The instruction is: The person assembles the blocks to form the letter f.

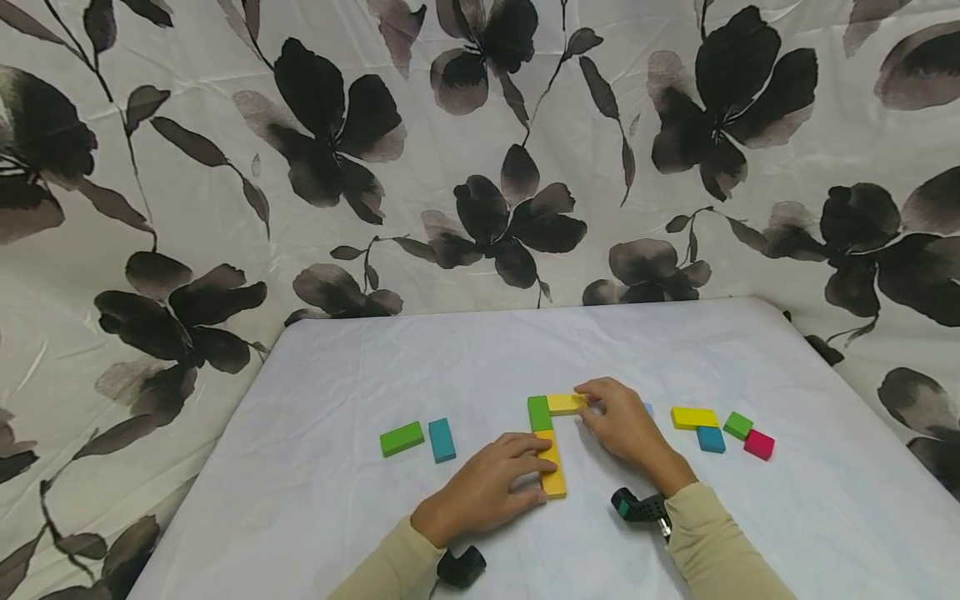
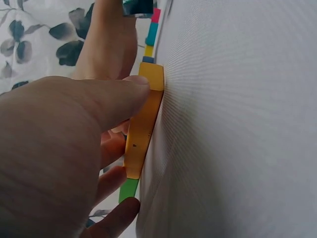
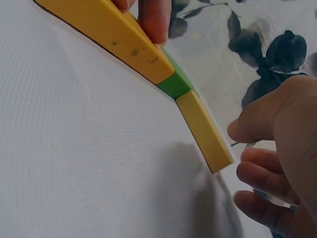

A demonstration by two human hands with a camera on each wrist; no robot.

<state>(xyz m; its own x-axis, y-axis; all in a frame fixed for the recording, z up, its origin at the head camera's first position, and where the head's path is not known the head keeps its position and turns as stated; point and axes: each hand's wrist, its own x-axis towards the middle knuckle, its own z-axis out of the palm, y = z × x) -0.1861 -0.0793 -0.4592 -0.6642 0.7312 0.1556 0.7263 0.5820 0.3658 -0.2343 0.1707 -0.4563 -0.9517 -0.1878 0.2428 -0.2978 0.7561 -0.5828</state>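
A long yellow block (image 1: pixel 556 483), a green block (image 1: pixel 539 413) and another yellow block (image 1: pixel 562 405) lie end to end, the last turned right at a corner. My left hand (image 1: pixel 491 482) rests its fingers across the long yellow block, thumb by its near end. In the left wrist view the thumb (image 2: pixel 126 96) touches that block's edge. Beside the right end of the other yellow block (image 3: pixel 204 131) is my right hand (image 1: pixel 626 423), its fingers loosely bent. The right wrist view shows a gap between that hand and the block.
To the left lie a green block (image 1: pixel 402 439) and a blue block (image 1: pixel 442 440). At the right are a yellow block (image 1: pixel 693 417), a blue one (image 1: pixel 710 439), a green one (image 1: pixel 738 426) and a red one (image 1: pixel 760 444). A light-blue piece (image 1: pixel 648 409) is mostly hidden behind the right hand.
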